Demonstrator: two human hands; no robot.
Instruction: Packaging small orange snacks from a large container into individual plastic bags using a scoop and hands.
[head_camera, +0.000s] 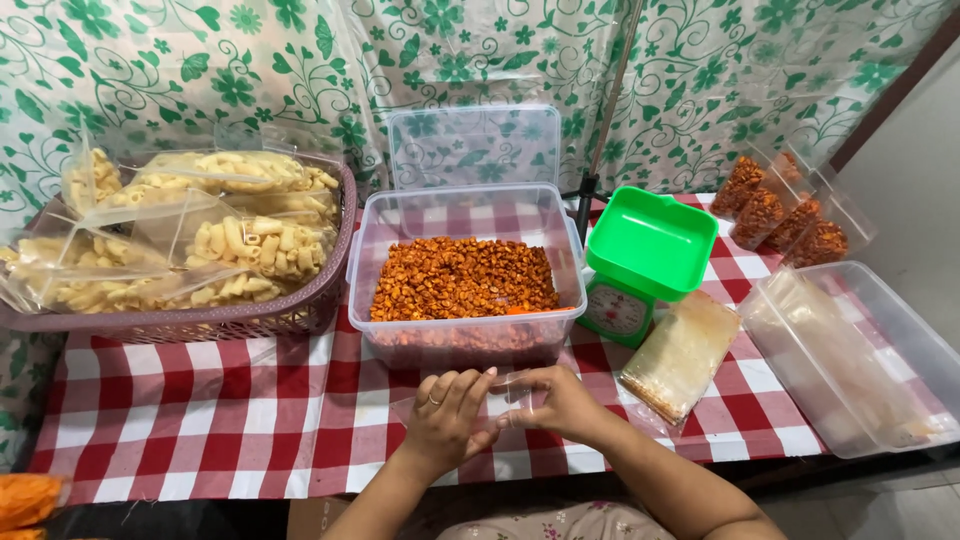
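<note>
From the head camera, both hands meet low over the desk (180, 420), which wears a red-and-white checked cloth. The left hand (447, 417) and the right hand (553, 402) pinch a small clear plastic bag (508, 390) between them, fingers curled and closed on its edges as if working the mouth apart — the bag looks empty and sits just in front of the clear tub (465, 275) of orange-brown snack bits.

As to progress, I would judge the work part done. Four filled bags of the orange snack (785, 210) stand together at the far right, and the tub is far from empty, so plenty is left to pack. A stack of unused clear bags (683, 352) lies to the right of the hands, beside a green kitchen scale (645, 262) whose pan holds nothing. A second clear tub (860, 350) on the right edge seems to hold only clear bags or wrap; I cannot tell which.

On the left, a purple basket (200, 320) carries bags of pale macaroni-shaped crackers (235, 245) — already packed. The tub's lid (473, 148) leans upright behind it against the green-flowered curtain (180, 70).
</note>
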